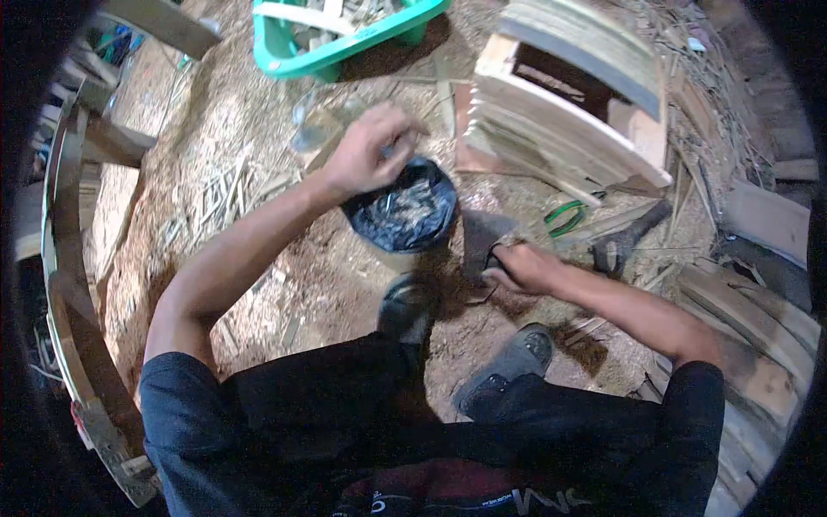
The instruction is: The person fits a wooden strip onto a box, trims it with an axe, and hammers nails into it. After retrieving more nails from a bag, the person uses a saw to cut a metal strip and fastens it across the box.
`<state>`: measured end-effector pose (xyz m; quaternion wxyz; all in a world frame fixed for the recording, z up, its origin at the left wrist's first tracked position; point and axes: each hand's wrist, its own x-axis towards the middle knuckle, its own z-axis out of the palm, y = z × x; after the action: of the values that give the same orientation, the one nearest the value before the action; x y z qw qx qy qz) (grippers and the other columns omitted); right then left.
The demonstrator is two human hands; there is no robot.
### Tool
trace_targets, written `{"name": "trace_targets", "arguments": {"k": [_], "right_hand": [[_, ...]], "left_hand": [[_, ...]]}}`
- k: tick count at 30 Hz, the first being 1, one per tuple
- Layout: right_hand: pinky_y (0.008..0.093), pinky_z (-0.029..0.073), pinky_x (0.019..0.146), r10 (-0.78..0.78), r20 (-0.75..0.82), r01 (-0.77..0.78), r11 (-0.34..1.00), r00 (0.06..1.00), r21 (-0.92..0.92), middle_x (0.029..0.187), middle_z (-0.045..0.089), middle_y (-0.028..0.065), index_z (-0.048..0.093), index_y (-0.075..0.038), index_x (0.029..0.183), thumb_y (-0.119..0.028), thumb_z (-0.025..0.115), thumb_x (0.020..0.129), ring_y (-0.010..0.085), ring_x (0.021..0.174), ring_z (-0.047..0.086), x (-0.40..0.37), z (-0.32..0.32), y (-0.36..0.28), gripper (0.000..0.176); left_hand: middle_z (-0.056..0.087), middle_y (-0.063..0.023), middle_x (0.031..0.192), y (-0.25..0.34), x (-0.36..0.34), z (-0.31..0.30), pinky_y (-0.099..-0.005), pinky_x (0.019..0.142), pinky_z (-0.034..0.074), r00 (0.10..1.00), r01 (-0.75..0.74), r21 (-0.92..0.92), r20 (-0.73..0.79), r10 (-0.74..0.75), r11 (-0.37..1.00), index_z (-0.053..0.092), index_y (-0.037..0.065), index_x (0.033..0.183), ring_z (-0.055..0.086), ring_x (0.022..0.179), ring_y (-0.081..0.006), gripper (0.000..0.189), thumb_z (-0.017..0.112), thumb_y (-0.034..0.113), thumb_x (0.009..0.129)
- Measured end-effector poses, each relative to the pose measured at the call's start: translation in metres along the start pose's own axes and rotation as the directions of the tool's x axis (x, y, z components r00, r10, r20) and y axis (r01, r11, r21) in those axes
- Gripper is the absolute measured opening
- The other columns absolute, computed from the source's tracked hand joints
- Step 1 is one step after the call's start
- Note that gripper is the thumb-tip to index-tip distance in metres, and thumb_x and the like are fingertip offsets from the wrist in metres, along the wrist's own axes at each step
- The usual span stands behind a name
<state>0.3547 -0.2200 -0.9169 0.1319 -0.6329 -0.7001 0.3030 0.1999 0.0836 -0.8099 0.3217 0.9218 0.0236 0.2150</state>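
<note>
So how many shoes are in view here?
2: one dark shoe just below the bucket, the other lower right, under the right forearm. None seem hidden.

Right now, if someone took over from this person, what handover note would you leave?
Left hand: fingers bunched over the black-lined bucket; whether it holds anything is unclear.
Right hand: gripping the edge of a dark flat piece on the ground.
Nearby: green-handled pliers, dark tool, stacked slats.
Done: small bits lie in the bucket.
Left: cannot tell.
</note>
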Motion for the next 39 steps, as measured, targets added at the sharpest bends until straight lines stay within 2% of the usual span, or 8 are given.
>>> {"name": "trace_targets", "arguments": {"k": [2, 4, 6, 11, 17, 21, 34, 39], "right_hand": [[0.0521, 0.052, 0.061, 0.044, 0.045, -0.045, 0.999, 0.998, 0.024, 0.069, 0.061, 0.0266, 0.052, 0.001, 0.095, -0.037, 0.06, 0.094, 0.0455, 0.067, 0.063, 0.008, 0.007, 0.012, 0.039], [0.0501, 0.052, 0.067, 0.116, -0.009, -0.116, 0.993, 0.993, 0.035, 0.078, 0.063, 0.0279, 0.054, 0.001, 0.092, -0.039, 0.059, 0.095, 0.0444, 0.075, 0.063, 0.015, 0.02, 0.018, 0.04], [0.0474, 0.051, 0.074, 0.149, -0.055, -0.158, 0.962, 0.987, -0.223, 0.087, 0.063, 0.026, 0.055, 0.001, 0.09, -0.034, 0.059, 0.094, 0.0414, 0.085, 0.062, 0.024, 0.007, -0.007, 0.036], [0.0414, 0.047, 0.083, -0.186, -0.241, 0.101, 0.939, 0.952, -0.327, 0.094, 0.056, 0.0142, 0.062, 0.0, 0.093, -0.015, 0.058, 0.086, 0.0307, 0.093, 0.057, 0.069, -0.033, -0.052, 0.017], [0.0408, 0.046, 0.082, -0.459, -0.388, 0.435, 0.887, 0.799, -0.153, 0.099, 0.057, 0.0109, 0.065, -0.005, 0.094, -0.011, 0.058, 0.085, 0.0291, 0.097, 0.055, 0.159, 0.023, -0.026, 0.013], [0.0438, 0.042, 0.091, -0.136, -0.174, 0.096, 0.972, 0.975, -0.216, 0.107, 0.058, 0.0104, 0.067, -0.006, 0.099, -0.019, 0.07, 0.079, 0.0293, 0.109, 0.053, 0.153, 0.031, -0.017, 0.025], [0.043, 0.043, 0.091, -0.111, -0.231, 0.05, 0.965, 0.967, -0.257, 0.11, 0.057, 0.009, 0.067, -0.014, 0.116, -0.033, 0.083, 0.07, 0.0291, 0.109, 0.053, 0.149, 0.005, 0.0, 0.052], [0.0456, 0.043, 0.089, -0.076, -0.279, 0.041, 0.991, 0.957, -0.131, 0.104, 0.057, 0.0107, 0.07, -0.013, 0.111, -0.03, 0.077, 0.078, 0.0306, 0.106, 0.054, 0.145, 0.015, 0.006, 0.038]], "left_hand": [[0.062, -0.0133, 0.093, -0.025, -0.057, 0.021, -0.043, 0.084, 0.044, 0.978, -0.029, -0.033, 0.207, 0.035, 0.999, 0.064, 0.006, 0.102, 0.058, 0.093, -0.032, 0.023, 0.059, 0.006, 0.079], [0.06, -0.0144, 0.115, -0.034, -0.119, 0.047, -0.049, 0.093, 0.041, 0.863, 0.103, 0.147, 0.479, -0.162, 0.984, 0.061, 0.007, 0.112, 0.054, 0.111, -0.0315, 0.032, 0.058, 0.01, 0.081], [0.042, -0.0181, 0.143, -0.044, -0.17, 0.071, -0.0563, 0.112, 0.025, 0.722, 0.021, 0.253, 0.665, -0.19, 0.967, 0.044, 0.005, 0.14, 0.036, 0.138, -0.0323, 0.056, 0.054, 0.027, 0.09], [0.031, -0.0203, 0.151, -0.008, -0.198, 0.094, -0.0591, 0.115, 0.017, 0.779, 0.082, 0.406, 0.543, -0.312, 0.91, 0.028, 0.001, 0.149, 0.026, 0.143, -0.036, 0.07, 0.036, 0.05, 0.1], [0.037, -0.02, 0.147, -0.009, -0.186, 0.094, -0.0589, 0.115, 0.018, 0.794, 0.001, 0.467, 0.538, -0.284, 0.884, 0.04, 0.002, 0.144, 0.03, 0.14, -0.0354, 0.063, 0.038, 0.047, 0.1], [0.042, -0.0158, 0.143, -0.017, -0.19, 0.098, -0.061, 0.114, 0.018, 0.828, -0.017, 0.483, 0.498, -0.259, 0.876, 0.044, 0.01, 0.144, 0.035, 0.136, -0.0336, 0.057, 0.041, 0.046, 0.1], [0.03, -0.0032, 0.158, -0.056, -0.153, 0.085, -0.0624, 0.117, 0.006, 0.86, -0.086, 0.589, 0.451, -0.239, 0.803, 0.042, 0.019, 0.147, 0.015, 0.149, -0.0291, 0.06, 0.032, 0.054, 0.1], [0.03, -0.0055, 0.158, -0.048, -0.16, 0.09, -0.0608, 0.118, 0.006, 0.83, -0.043, 0.588, 0.471, -0.298, 0.808, 0.042, 0.015, 0.146, 0.017, 0.149, -0.0273, 0.058, 0.033, 0.051, 0.101]]}}
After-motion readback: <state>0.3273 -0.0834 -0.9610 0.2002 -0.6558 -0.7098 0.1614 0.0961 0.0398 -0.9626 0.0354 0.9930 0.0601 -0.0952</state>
